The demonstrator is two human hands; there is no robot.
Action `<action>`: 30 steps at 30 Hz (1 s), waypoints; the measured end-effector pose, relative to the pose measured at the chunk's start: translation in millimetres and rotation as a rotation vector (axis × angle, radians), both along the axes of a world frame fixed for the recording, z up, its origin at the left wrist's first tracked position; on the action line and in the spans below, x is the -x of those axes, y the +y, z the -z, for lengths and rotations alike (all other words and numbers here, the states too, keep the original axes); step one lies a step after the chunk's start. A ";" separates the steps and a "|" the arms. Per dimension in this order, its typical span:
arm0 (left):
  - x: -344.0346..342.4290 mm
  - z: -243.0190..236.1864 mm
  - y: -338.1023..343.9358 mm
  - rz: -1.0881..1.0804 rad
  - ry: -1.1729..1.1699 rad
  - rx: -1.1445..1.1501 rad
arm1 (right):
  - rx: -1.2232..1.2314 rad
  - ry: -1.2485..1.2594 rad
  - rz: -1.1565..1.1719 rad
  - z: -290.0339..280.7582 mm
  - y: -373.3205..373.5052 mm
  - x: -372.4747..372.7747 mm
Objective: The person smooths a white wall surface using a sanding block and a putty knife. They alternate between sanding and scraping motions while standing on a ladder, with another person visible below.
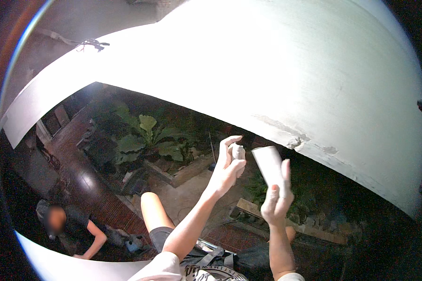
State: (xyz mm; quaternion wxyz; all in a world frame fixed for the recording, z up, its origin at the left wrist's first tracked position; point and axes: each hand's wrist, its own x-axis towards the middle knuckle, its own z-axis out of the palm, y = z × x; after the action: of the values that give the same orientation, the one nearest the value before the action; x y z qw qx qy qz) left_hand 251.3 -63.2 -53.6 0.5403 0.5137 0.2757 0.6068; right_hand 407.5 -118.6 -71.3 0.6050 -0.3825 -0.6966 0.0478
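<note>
My left hand (224,173) is raised near the middle of the view. Its fingers curl around a small whitish lump of putty-like material (237,152). To its right, my right hand (277,201) grips a pale, flat, blade-like scraper (268,164), slightly blurred, with its wide end pointing up. The scraper and the lump are apart. Just beyond both hands runs the lower edge of a big white panel-like surface (361,93), where a rough, chipped patch (297,139) shows. Neither hand touches that surface.
Dark wires (93,44) lie on the white surface's far left part. Below are a leafy plant (147,126) in a bordered bed, a reddish floor (86,180) and a wooden piece (248,207). Another person (82,229) is at lower left.
</note>
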 end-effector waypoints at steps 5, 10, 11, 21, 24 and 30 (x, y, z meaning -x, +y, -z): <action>19.3 -3.8 15.3 -0.329 0.156 -0.093 | -0.351 -0.222 0.498 -8.7 21.4 -26.3; 31.4 8.5 13.0 -0.266 0.024 0.016 | -0.401 -0.581 0.535 -17.7 73.4 -29.1; 31.9 10.7 12.0 -0.281 0.015 0.023 | -0.392 -0.696 0.560 -16.5 82.9 -22.9; 37.3 29.2 30.0 -0.433 -0.009 0.046 | -0.585 -1.267 0.510 -52.6 206.7 77.2; 39.2 34.4 35.5 -0.466 -0.013 0.071 | -0.608 -1.132 0.250 -57.2 250.1 129.7; 48.2 39.9 36.8 -0.540 -0.029 0.078 | -0.287 -0.769 -0.126 -74.2 272.9 199.8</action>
State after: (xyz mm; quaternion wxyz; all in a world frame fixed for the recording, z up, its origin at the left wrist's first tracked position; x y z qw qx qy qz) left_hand 203.1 -26.4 -93.5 0.3821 0.3917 0.4180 0.7252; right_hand 207.6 154.3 2.9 0.3438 -0.2408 -0.8936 -0.1593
